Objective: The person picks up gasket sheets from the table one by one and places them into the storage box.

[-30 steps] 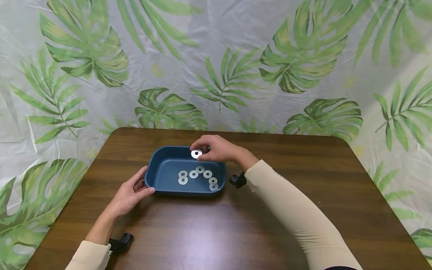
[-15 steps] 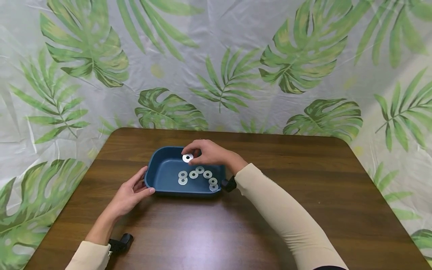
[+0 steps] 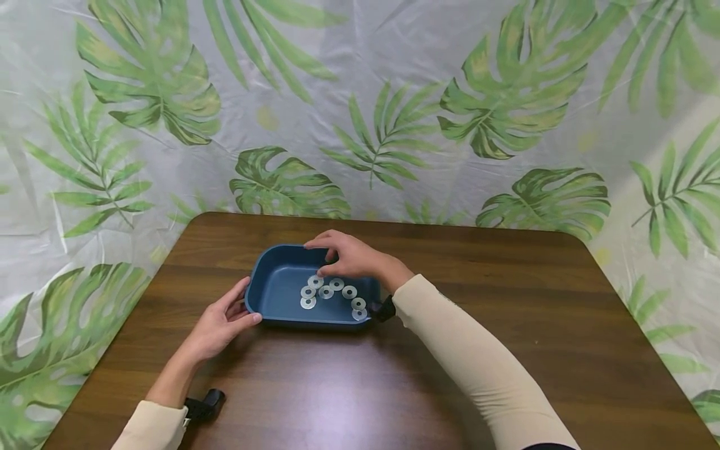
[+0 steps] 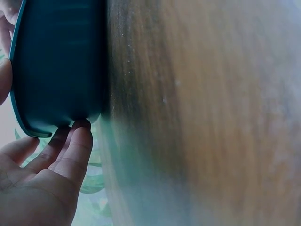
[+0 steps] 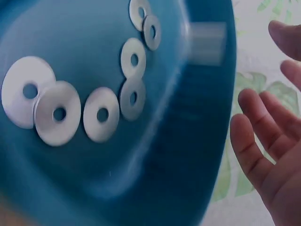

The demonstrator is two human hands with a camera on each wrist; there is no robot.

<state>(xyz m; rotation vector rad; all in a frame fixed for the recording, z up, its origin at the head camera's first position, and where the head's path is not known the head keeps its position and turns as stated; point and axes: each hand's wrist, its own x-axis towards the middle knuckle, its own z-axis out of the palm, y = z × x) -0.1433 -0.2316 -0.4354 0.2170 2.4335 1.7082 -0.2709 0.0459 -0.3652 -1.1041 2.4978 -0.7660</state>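
A blue rectangular tray [image 3: 275,319] stands on the table with several flat metal washers lying in it. My left hand [image 3: 216,328] grips the tray's left end, thumb at the near rim and fingers against the outer wall, as the left wrist view also shows [image 4: 51,179]. Over the tray's far side is my right hand [image 3: 357,257], thumb and fingers parted, with nothing between them. Just below its thumb lies one washer [image 3: 315,282]. The right wrist view shows the loose fingers [image 5: 263,120] beyond the rim and washers [image 5: 58,114] on the tray floor, some overlapping.
The brown wooden table [image 3: 506,325] extends around the tray. Behind it hangs a pale cloth [image 3: 394,56] with green leaf prints. A black wrist device [image 3: 205,405] sits on the left wrist, another [image 3: 385,309] on the right.
My right hand moved left over the tray, then let go of the washer it was pinching, which now lies with the others. The left hand keeps its grip on the tray.
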